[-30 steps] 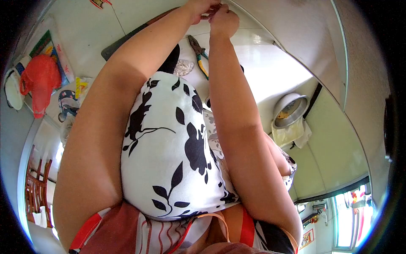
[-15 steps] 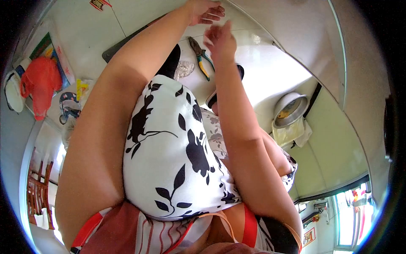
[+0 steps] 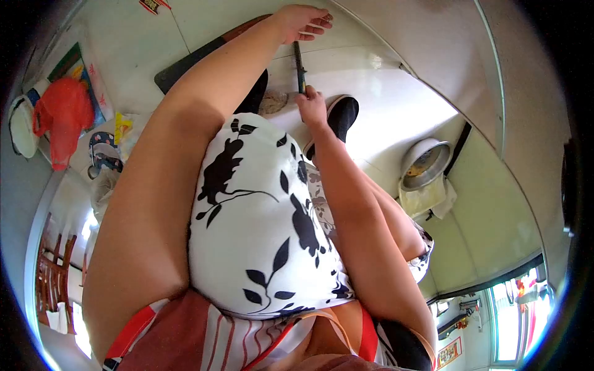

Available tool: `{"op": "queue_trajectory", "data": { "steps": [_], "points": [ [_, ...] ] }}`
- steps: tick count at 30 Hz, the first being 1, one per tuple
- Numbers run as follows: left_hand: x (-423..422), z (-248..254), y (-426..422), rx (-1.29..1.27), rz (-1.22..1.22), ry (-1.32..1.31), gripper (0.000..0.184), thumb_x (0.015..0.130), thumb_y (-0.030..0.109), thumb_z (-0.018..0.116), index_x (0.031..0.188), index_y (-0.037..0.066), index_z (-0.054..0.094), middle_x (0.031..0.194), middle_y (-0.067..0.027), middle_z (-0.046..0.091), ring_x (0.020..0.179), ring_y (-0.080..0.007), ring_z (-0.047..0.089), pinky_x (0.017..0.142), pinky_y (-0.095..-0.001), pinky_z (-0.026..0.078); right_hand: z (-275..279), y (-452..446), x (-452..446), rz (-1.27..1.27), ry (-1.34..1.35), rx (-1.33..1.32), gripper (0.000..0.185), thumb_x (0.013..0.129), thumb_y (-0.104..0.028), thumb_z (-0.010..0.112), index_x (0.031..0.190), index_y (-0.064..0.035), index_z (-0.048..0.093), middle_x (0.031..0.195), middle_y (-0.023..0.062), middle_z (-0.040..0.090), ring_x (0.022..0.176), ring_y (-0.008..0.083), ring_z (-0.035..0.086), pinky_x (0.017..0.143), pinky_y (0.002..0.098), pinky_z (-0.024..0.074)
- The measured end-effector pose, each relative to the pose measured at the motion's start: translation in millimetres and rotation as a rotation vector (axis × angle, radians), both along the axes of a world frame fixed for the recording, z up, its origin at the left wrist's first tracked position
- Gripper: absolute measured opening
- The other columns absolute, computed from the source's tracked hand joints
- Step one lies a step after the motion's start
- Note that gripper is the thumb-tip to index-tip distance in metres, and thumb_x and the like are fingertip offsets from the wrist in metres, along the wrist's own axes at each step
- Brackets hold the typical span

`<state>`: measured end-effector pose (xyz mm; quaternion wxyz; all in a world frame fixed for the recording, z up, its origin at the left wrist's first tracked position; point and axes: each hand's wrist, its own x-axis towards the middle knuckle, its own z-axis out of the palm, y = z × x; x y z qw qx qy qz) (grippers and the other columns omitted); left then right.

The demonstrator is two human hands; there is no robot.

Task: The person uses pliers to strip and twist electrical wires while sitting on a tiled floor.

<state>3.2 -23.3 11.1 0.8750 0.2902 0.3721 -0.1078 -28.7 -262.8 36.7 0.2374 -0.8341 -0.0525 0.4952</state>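
Observation:
My right hand (image 3: 312,106) is closed around the handles of the pliers (image 3: 299,67), whose dark jaws point up the view, edge-on, just below my other hand. At the top, my left hand (image 3: 306,25) is held palm up with its fingers apart; something tiny may lie at its fingertips, too small to name. A dark mat or board (image 3: 192,60) lies partly behind my left forearm. Beside my knee, under the patterned black-and-white cloth (image 3: 247,204), is a pale crumpled bundle (image 3: 272,101).
A black shoe (image 3: 343,117) is near my right wrist. At the right, a metal bowl (image 3: 426,164) holds something yellowish. A red plastic bag (image 3: 64,117) hangs at the left, near a patterned slipper (image 3: 104,154). Brown chairs (image 3: 52,278) stand at the lower left.
My hands have moved apart. My right hand has come down and taken hold of the pliers, lifting them from the floor. My left hand has stayed near the top with its fingers spread.

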Motion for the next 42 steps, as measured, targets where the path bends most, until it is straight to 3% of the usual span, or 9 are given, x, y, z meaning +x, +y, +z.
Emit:
{"op": "queue_trajectory", "data": {
  "steps": [2, 5, 7, 9, 13, 16, 26, 35, 42],
  "points": [
    [3, 0, -1, 0.054, -0.010, 0.024, 0.023, 0.089, 0.033, 0.061, 0.098, 0.012, 0.066, 0.093, -0.0007, 0.068, 0.084, -0.0130, 0.061, 0.074, -0.0294, 0.045, 44, 18, 5, -0.549, 0.433, 0.194, 0.014, 0.085, -0.013, 0.055, 0.095, -0.0032, 0.051, 0.099, 0.0120, 0.059, 0.085, 0.0299, 0.064, 0.072, 0.0372, 0.0538],
    [12, 11, 3, 0.106, -0.040, 0.100, 0.020, 0.089, 0.028, 0.058, 0.091, 0.011, 0.067, 0.090, -0.0028, 0.068, 0.081, -0.0147, 0.061, 0.069, -0.0314, 0.046, 84, 22, 19, -0.681, 0.535, 0.349, 0.013, 0.086, -0.009, 0.053, 0.098, -0.0040, 0.050, 0.108, 0.0147, 0.060, 0.093, 0.0305, 0.063, 0.077, 0.0401, 0.0535],
    [11, 4, 5, 0.144, -0.057, 0.084, 0.018, 0.087, 0.024, 0.061, 0.092, 0.007, 0.067, 0.088, -0.0044, 0.068, 0.078, -0.0148, 0.061, 0.068, -0.0308, 0.048, 91, 24, 31, -0.574, 0.490, 0.426, 0.016, 0.087, -0.010, 0.053, 0.102, -0.0077, 0.053, 0.117, 0.0154, 0.058, 0.104, 0.0289, 0.059, 0.083, 0.0390, 0.0481],
    [10, -33, -3, 0.178, -0.083, 0.022, 0.025, 0.087, 0.034, 0.061, 0.099, 0.012, 0.066, 0.094, 0.0002, 0.068, 0.084, -0.0121, 0.061, 0.073, -0.0293, 0.045, 108, 33, 41, -0.532, 0.419, 0.360, 0.011, 0.085, -0.011, 0.057, 0.097, -0.0101, 0.058, 0.107, 0.0074, 0.061, 0.099, 0.0212, 0.060, 0.074, 0.0271, 0.0430],
    [8, -30, -7, 0.255, -0.115, 0.025, 0.029, 0.087, 0.038, 0.061, 0.104, 0.015, 0.065, 0.098, 0.0018, 0.067, 0.087, -0.0109, 0.060, 0.075, -0.0299, 0.042, 122, 39, 46, -0.535, 0.459, 0.288, 0.014, 0.086, -0.016, 0.058, 0.098, -0.0109, 0.060, 0.104, 0.0037, 0.061, 0.096, 0.0183, 0.059, 0.070, 0.0262, 0.0414],
    [5, 16, -3, 0.268, -0.128, 0.049, 0.028, 0.087, 0.038, 0.061, 0.104, 0.015, 0.065, 0.098, 0.0018, 0.066, 0.087, -0.0111, 0.060, 0.076, -0.0312, 0.042, 126, 49, 49, -0.553, 0.445, 0.249, 0.015, 0.086, -0.018, 0.058, 0.099, -0.0106, 0.059, 0.099, 0.0022, 0.060, 0.093, 0.0180, 0.059, 0.070, 0.0274, 0.0414],
    [9, 7, -3, 0.263, -0.111, 0.044, 0.026, 0.089, 0.034, 0.060, 0.106, 0.015, 0.064, 0.100, 0.0027, 0.065, 0.092, -0.0110, 0.058, 0.077, -0.0313, 0.042, 128, 61, 64, -0.390, 0.344, 0.125, 0.020, 0.091, -0.027, 0.052, 0.104, -0.0116, 0.053, 0.106, 0.0058, 0.061, 0.099, 0.0218, 0.059, 0.073, 0.0340, 0.0446],
    [-1, 9, -12, 0.336, 0.000, -0.068, 0.027, 0.092, 0.033, 0.057, 0.108, 0.013, 0.065, 0.103, -0.0005, 0.065, 0.093, -0.0130, 0.059, 0.083, -0.0308, 0.046, 148, 82, 60, -0.688, 0.508, 0.188, 0.019, 0.091, -0.023, 0.051, 0.103, -0.0077, 0.052, 0.108, 0.0157, 0.061, 0.100, 0.0297, 0.060, 0.078, 0.0465, 0.0497],
    [4, 2, -13, 0.211, 0.034, -0.100, 0.027, 0.091, 0.032, 0.057, 0.106, 0.011, 0.066, 0.101, -0.0008, 0.066, 0.093, -0.0129, 0.061, 0.084, -0.0308, 0.047, 164, 86, 41, -0.656, 0.384, 0.115, 0.020, 0.087, -0.022, 0.053, 0.101, -0.0072, 0.054, 0.102, 0.0114, 0.062, 0.094, 0.0281, 0.061, 0.074, 0.0411, 0.0488]
  ]
}}
